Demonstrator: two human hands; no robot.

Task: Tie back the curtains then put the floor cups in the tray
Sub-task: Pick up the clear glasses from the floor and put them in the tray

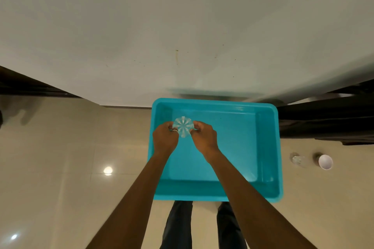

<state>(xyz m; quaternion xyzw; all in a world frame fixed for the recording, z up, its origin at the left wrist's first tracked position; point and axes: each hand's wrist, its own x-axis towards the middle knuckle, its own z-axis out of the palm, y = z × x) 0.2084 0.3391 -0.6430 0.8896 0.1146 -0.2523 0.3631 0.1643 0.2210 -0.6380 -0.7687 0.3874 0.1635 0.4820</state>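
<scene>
While both arms reach down over the tray (212, 101), the clear cup (183, 126) sits between the two hands, above the tray's far-left corner. The left grip (165, 137) is closed on the cup's left side, fingers curled round it, with a ring (175, 131) on one finger. The right grip (204, 137) is closed on the cup's right side in the same curled pinch. The cup's ribbed round end faces the camera, ribs fanning out from the centre. Can't tell if that's the base seen from outside or through the mouth. Also can't tell if the cup touches the tray bottom or is held just over it.

The tray is teal, rectangular and deep-walled. It's on the tiled floor (60, 157), far edge against the foot of the white wall (182, 26).

Two more cups are on the floor right of the tray, near its right edge but apart from it. One is a second clear cup (297, 160). Just beside it, further right, is a white cup (325, 161) with its mouth tilted toward the camera.

A dark curtain (323, 115) is at the wall's right end and a dark strip (30, 87) at the left; tied or not, can't tell. The person's legs (178, 226), in dark trousers, are at the tray's near edge.
</scene>
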